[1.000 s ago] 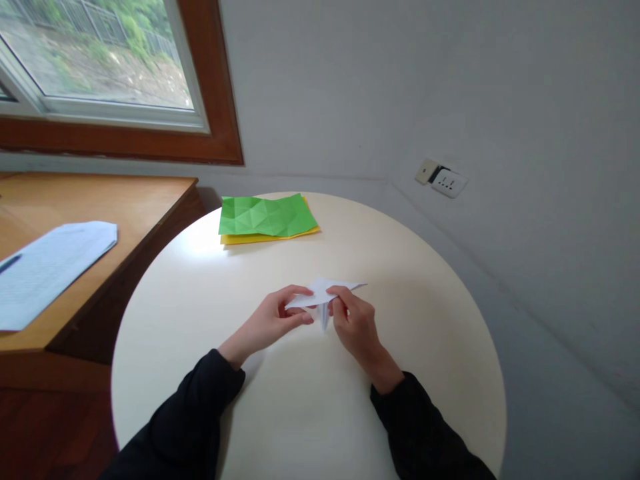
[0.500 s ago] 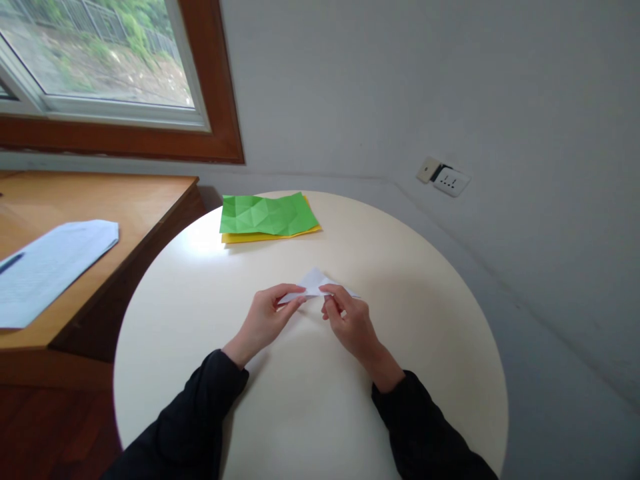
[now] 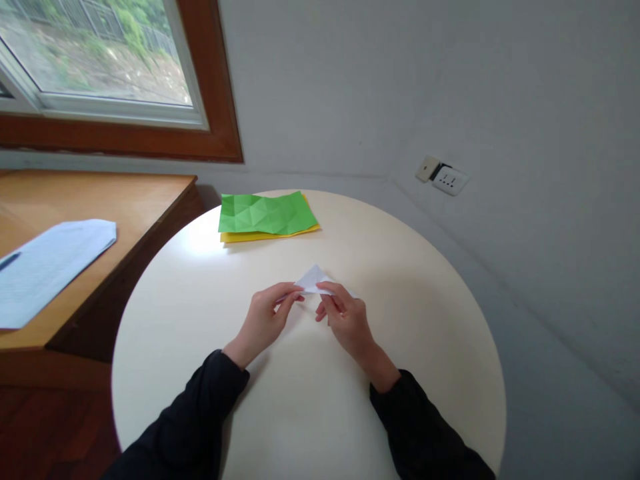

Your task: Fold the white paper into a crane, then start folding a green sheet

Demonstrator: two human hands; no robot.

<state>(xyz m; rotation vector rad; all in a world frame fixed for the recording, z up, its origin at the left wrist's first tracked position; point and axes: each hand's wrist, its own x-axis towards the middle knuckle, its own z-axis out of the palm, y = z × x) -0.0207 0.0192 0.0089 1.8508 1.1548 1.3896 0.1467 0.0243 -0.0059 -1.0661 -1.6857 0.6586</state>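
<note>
A folded white sheet of paper [image 3: 315, 276] with a pointed top is held between my two hands, above the middle of the round table. My left hand [image 3: 267, 313] pinches its near left edge between thumb and fingers. On the other side, my right hand [image 3: 346, 321] grips the near right edge, index finger on top and thumb beneath. The fingers cover both lower corners in part, so the exact folds there are hidden.
Creased green paper [image 3: 267, 213] lies on yellow paper [image 3: 250, 237] at the far side of the round white table [image 3: 310, 413]. Left of it stands a wooden desk [image 3: 150, 193] with white papers [image 3: 60, 260] and a pen [image 3: 9, 261]. A wall socket [image 3: 450, 180] is at right.
My left thumb has closed up against the paper's edge, and my right thumb has come up to its underside. The paper stays in about the same place.
</note>
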